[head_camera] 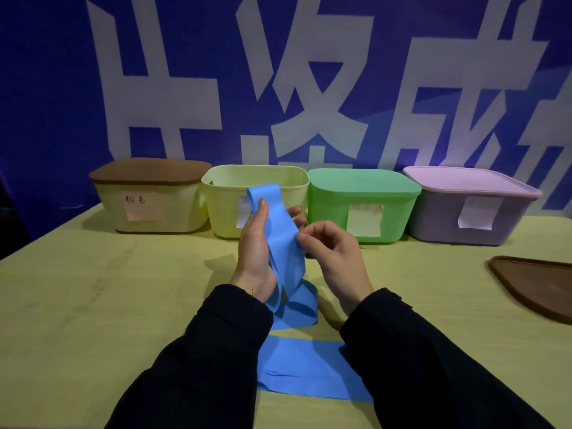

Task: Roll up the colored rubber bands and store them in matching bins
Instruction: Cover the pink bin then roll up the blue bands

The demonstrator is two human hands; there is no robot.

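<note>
A long blue rubber band (286,243) is wound around my left hand (255,243), which stands upright with fingers straight. My right hand (332,249) pinches the band's right side next to the left palm. The band's loose end (309,370) trails down and lies flat on the table between my sleeves. Behind my hands stand the bins: a pale yellow bin with a brown lid (151,196), an open yellow-green bin (223,187), a green lidded bin (362,205) and a purple lidded bin (464,205). Each bin carries a paper label.
A loose brown lid (535,286) lies on the yellow-green table (108,289) at the right edge. A blue banner with large white characters (278,72) hangs right behind the bins.
</note>
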